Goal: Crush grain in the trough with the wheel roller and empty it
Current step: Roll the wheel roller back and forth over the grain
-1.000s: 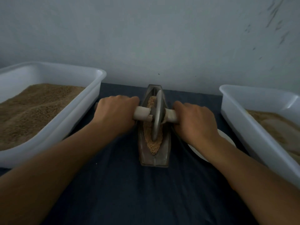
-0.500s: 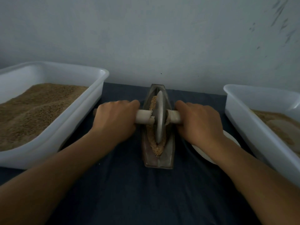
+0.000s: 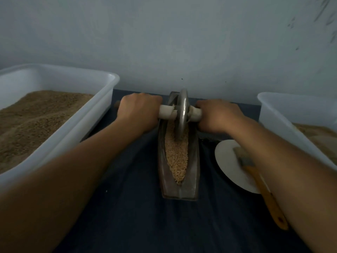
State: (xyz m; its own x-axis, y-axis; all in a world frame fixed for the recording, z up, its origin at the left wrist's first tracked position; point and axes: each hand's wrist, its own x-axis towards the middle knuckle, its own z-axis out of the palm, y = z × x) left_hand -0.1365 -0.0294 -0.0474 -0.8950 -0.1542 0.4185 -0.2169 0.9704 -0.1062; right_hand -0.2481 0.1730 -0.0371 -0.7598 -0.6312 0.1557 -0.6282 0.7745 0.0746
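The left hand [image 3: 138, 114] is curled round the left end of the handle [image 3: 166, 111], knuckles up, fingers wrapped over the top of it. The right hand [image 3: 218, 116] grips the right end the same way. Between the two sets of fingers only short pale stubs of the handle show, and between those stands the wheel [image 3: 182, 114], upright on its edge at the far end of the trough [image 3: 194, 172], close to the wall [image 3: 182, 42].

The wheel's lower rim sits down in the grain [image 3: 176, 156], which fills the groove of the trough in a long pale-brown strip running from just under the fingers toward the near end. The trough lies lengthwise on a dark cloth [image 3: 131, 207], its near end well short of the picture's lower edge.

Left of the left fingers, just beside them, a white tub [image 3: 102, 114] holds a bed of brown grain up to near its rim. Right of the right fingers a second tub [image 3: 284, 114] stands; it seems to hold a paler, finer meal, though only a corner of it shows and the light is dim. Nearer than the right fingers, under the forearm, a white plate [image 3: 226, 161] lies on the cloth with a brush [image 3: 260, 183] across it, bristles on the plate and the yellow handle reaching off its near edge.
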